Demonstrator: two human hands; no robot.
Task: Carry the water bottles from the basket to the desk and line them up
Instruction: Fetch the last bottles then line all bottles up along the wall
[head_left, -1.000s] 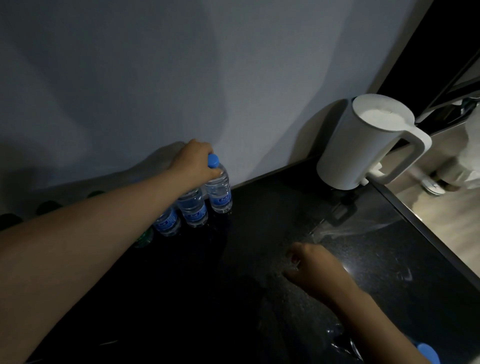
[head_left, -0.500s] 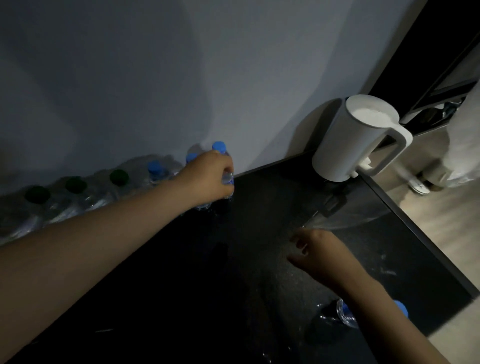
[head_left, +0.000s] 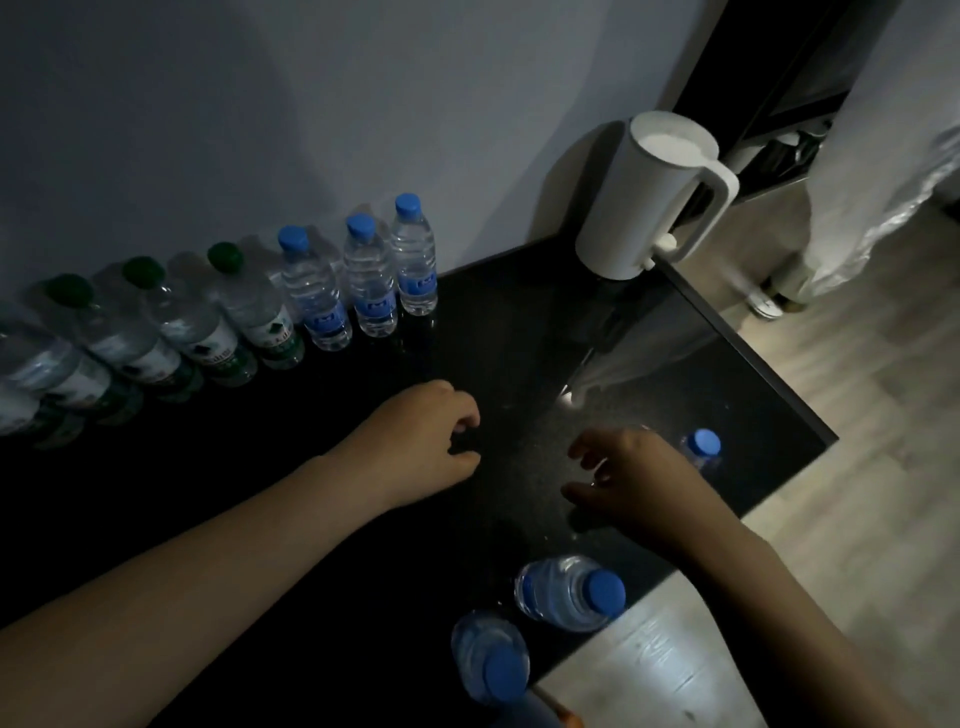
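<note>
I see both hands low over the black desk (head_left: 519, 338), nothing gripped. Left hand (head_left: 421, 441) is loosely curled; right hand (head_left: 634, 478) has its fingers apart and relaxed. The lined-up row stands upright against the wall: blue-cap bottles (head_left: 369, 275) at its right end, green-cap bottles (head_left: 176, 322) running left. A stray bottle (head_left: 701, 449) stands just behind the right hand; can't tell if it touches. Two edge bottles (head_left: 569, 592) stand at the desk's near edge. White kettle (head_left: 654, 197) sits in the far right corner.

The right hand (head_left: 639, 483) hides most of the clear blue-capped plastic bottle (head_left: 702, 446) behind it, the left edge cuts off the leftmost clear green-labelled bottle (head_left: 21, 361), and the print on the labels (head_left: 375, 307) is too small to read.
</note>
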